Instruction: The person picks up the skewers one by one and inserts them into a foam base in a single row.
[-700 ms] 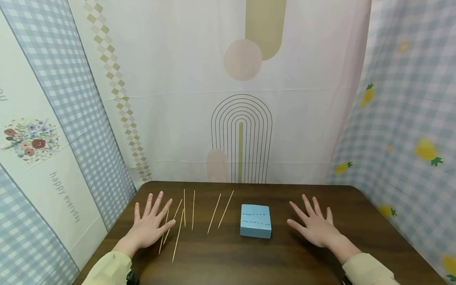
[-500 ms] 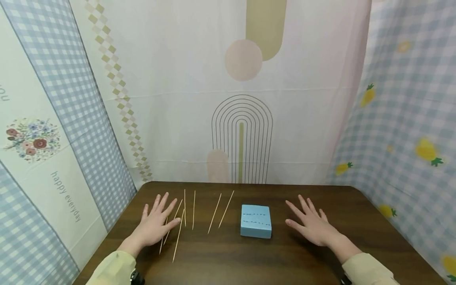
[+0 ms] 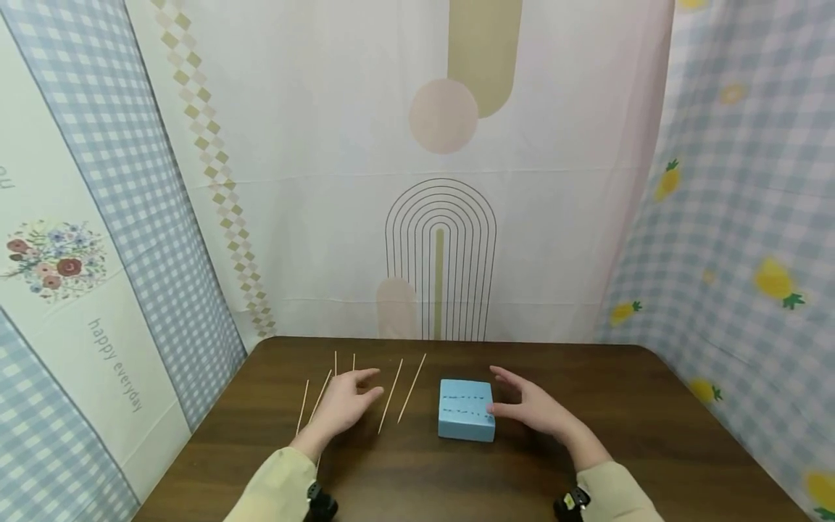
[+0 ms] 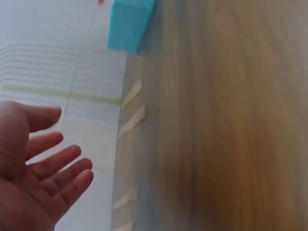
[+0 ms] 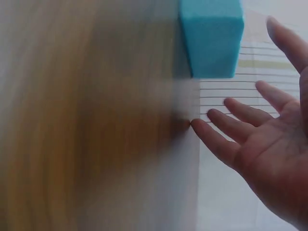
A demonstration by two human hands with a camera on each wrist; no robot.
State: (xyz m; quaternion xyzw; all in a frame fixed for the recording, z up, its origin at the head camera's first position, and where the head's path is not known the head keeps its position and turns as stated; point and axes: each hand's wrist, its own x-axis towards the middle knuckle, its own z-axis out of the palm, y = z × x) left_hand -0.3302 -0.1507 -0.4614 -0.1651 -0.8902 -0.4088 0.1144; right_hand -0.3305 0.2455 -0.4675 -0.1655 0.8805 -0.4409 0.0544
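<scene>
A light blue square block (image 3: 465, 411) with two dark dotted lines on its top sits on the brown table. My right hand (image 3: 541, 413) is just right of it, thumb and fingers spread and slightly bent. In the right wrist view a gap shows between the right hand (image 5: 269, 139) and the block (image 5: 213, 45). Over several thin wooden sticks, my left hand (image 3: 341, 403) hovers with loosely bent fingers and hides parts of them. Two sticks, one of them this slanting stick (image 3: 412, 388), lie between that hand and the block. Neither hand holds anything.
The dark wooden table (image 3: 417, 486) has its far edge against a pale patterned cloth (image 3: 313, 217). Checked cloths hang at both sides, including a right cloth (image 3: 737, 217) with yellow pineapples. Each wrist bears a black device, such as the left one (image 3: 321, 502).
Both hands have moved inward: the left rightward over the sticks, the right leftward to the block's side. Their spread fingers have become more bent. The block and visible sticks stay in place.
</scene>
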